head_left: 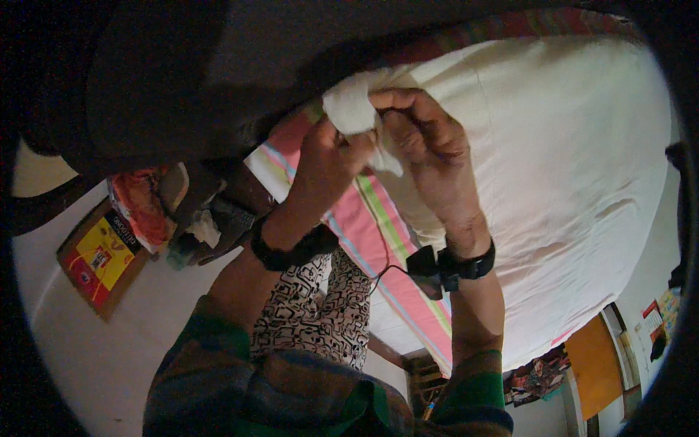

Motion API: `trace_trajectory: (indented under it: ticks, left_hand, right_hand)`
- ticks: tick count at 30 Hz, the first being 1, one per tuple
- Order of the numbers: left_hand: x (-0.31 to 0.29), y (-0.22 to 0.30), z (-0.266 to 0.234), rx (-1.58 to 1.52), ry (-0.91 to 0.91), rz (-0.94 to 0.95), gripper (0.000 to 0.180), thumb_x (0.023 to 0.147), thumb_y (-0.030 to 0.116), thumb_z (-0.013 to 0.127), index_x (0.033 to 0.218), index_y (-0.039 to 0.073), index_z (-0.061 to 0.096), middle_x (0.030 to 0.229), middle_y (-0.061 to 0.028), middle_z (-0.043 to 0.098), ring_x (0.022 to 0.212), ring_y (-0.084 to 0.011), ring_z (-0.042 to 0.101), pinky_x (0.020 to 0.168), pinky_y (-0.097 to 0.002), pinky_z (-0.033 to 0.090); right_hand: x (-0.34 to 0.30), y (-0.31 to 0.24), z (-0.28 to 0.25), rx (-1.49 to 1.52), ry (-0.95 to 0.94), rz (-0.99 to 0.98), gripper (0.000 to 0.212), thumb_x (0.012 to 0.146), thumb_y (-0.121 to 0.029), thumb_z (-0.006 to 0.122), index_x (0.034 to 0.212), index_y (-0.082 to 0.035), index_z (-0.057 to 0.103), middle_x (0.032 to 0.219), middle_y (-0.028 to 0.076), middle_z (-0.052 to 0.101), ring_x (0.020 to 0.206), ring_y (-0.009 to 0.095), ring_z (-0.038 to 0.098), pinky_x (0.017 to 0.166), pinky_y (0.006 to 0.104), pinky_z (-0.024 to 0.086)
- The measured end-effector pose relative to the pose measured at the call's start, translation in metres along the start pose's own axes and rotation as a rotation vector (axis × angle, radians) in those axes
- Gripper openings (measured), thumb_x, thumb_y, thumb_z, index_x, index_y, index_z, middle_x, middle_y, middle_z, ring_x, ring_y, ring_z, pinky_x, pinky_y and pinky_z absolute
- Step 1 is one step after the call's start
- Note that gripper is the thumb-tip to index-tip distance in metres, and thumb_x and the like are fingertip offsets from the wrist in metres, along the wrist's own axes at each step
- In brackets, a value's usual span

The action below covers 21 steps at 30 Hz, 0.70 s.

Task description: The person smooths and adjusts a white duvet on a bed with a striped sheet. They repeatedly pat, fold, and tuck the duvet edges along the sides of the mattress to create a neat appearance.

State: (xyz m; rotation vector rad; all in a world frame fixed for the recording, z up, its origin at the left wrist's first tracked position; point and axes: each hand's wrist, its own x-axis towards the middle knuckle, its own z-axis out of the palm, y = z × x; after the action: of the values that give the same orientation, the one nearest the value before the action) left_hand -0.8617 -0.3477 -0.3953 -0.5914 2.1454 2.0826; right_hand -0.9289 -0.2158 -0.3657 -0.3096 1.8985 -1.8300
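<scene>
On the pale floor (pixel 87 364) at the far left lies a flat rectangular piece printed in yellow, red and black (pixel 102 258). Just to its right, a crumpled orange-red cloth (pixel 142 207) sits in a heap, near a small wad of crumpled off-white material (pixel 204 228). Further right come the person's cream trousers with a black looping pattern (pixel 313 313), below the left hand (pixel 331 164), whose wrist wears a black strap (pixel 280 247). This hand is closed, its thumb and fingers grasping a small, soft white strip of folded material (pixel 349 108). That strip is held up between both hands, its lower end hanging between them, above the edge of a pink band with green, white and blue stripes (pixel 360 218). To the right, the right hand (pixel 429 146) is bent with its fingertips at the strip's right edge; whether they grip it, I cannot tell. A black strap with a small box (pixel 466 264) circles its wrist. Rightmost spreads a wrinkled cream sheet (pixel 568 146).
</scene>
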Motion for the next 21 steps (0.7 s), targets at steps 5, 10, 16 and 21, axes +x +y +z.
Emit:
trace_trajectory:
  ticks: [5,10,16,21]
  left_hand:
    - [0.018,-0.057,-0.023,0.081,0.199,-0.200,0.032,0.080,0.015,0.053,0.107,-0.002,0.055,0.098,-0.0143,0.062,0.089,-0.0241,0.060,0.079,-0.0360,0.048]
    - [0.031,-0.096,-0.016,0.387,0.281,-0.022,0.037,0.083,0.022,0.056,0.110,-0.003,0.053,0.097,-0.0134,0.062,0.085,-0.0249,0.060,0.076,-0.0363,0.048]
    - [0.012,-0.090,-0.003,-0.125,-0.234,-0.099,0.031,0.089,0.025,0.056,0.109,0.001,0.058,0.094,-0.0104,0.062,0.087,-0.0203,0.059,0.080,-0.0334,0.046]
    - [0.029,-0.100,0.036,-0.194,-0.280,-0.297,0.034,0.092,0.027,0.054,0.113,0.001,0.059,0.113,-0.0070,0.061,0.102,-0.0174,0.056,0.089,-0.0313,0.043]
  right_hand:
    - [-0.029,0.040,-0.047,-0.381,0.203,-0.023,0.023,0.085,0.001,0.053,0.106,-0.001,0.059,0.107,0.013,0.062,0.094,0.022,0.059,0.082,0.0293,0.046]
    - [-0.066,0.102,-0.063,-1.079,-0.002,-0.181,0.040,0.085,-0.004,0.053,0.124,-0.001,0.047,0.124,0.017,0.052,0.110,0.034,0.051,0.092,0.0404,0.043]
    - [-0.074,0.121,-0.055,-0.848,0.181,-0.079,0.032,0.085,0.001,0.053,0.117,-0.001,0.054,0.114,0.017,0.058,0.105,0.036,0.054,0.090,0.0398,0.044]
    - [-0.060,0.118,-0.044,-0.737,0.156,-0.047,0.037,0.083,0.003,0.052,0.119,-0.003,0.054,0.118,0.017,0.056,0.107,0.035,0.054,0.092,0.0389,0.043]
